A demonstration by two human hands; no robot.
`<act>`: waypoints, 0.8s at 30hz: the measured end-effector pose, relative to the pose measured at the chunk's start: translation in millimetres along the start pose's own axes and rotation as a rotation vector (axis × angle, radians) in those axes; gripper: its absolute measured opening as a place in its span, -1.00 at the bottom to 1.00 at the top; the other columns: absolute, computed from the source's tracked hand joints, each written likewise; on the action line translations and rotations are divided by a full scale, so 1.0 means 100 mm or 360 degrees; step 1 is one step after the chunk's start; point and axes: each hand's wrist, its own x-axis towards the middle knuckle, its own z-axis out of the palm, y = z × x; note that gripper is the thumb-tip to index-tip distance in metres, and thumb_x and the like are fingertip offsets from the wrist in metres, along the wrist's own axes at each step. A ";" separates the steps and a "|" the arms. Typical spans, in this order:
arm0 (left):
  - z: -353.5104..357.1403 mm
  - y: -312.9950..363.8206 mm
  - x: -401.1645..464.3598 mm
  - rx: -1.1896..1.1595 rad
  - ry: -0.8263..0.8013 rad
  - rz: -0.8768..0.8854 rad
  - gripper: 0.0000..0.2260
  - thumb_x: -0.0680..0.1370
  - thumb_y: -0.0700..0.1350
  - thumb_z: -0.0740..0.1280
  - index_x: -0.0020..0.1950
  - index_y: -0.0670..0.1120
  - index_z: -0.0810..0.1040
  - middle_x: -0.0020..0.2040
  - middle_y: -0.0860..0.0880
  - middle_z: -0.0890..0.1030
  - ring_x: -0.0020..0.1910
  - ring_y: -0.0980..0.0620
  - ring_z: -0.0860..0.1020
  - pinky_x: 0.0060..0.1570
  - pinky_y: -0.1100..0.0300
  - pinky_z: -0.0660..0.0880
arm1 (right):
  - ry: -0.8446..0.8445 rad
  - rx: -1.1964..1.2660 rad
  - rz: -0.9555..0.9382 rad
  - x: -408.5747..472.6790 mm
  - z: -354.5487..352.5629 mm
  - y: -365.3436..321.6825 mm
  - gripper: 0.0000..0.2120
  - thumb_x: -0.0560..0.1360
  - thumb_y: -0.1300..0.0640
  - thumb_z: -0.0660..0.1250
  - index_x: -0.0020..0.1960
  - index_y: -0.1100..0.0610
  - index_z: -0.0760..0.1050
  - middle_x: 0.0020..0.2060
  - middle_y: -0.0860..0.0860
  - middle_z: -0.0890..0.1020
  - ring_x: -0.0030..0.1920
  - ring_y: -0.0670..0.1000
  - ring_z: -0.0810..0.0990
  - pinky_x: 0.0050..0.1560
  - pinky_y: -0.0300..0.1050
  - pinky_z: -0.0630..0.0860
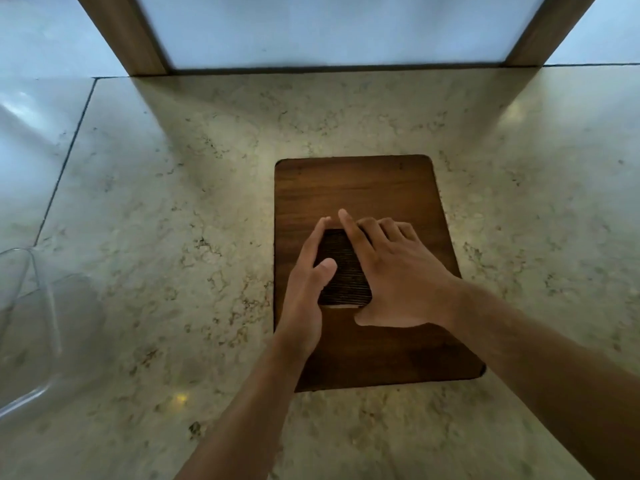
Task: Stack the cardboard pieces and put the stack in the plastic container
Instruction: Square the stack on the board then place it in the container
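Both hands press in on a small dark stack of cardboard pieces (343, 268) near the middle of the view: the left hand (308, 289) lies flat along the stack's 9 o'clock edge with its thumb laid over the ribbed top, and the right hand (398, 275) covers the 3 o'clock edge, fingers spread, thumb stretched under the near edge. Neither hand is closed into a fist; together they bracket the stack, which rests on a wooden board (360, 188). That board lies on a mottled stone counter (173, 209). At 8 o'clock, well apart from the board, part of a clear plastic container (27, 306) shows at the frame edge. Farther off, at 12 o'clock, a frosted panel (329, 29) stands in a wooden frame (128, 36).
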 end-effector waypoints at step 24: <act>0.33 -0.06 0.13 0.0197 0.0462 0.0045 -0.70 0.71 -0.15 0.25 0.38 0.12 0.58 0.23 0.12 0.65 0.15 0.19 0.63 0.20 0.10 0.61 | 0.0679 0.2599 0.0319 -0.26 0.47 0.10 -0.19 0.51 -0.39 0.06 0.65 -0.11 -0.07 0.59 -0.27 0.16 0.54 -0.26 0.19 0.58 -0.05 0.16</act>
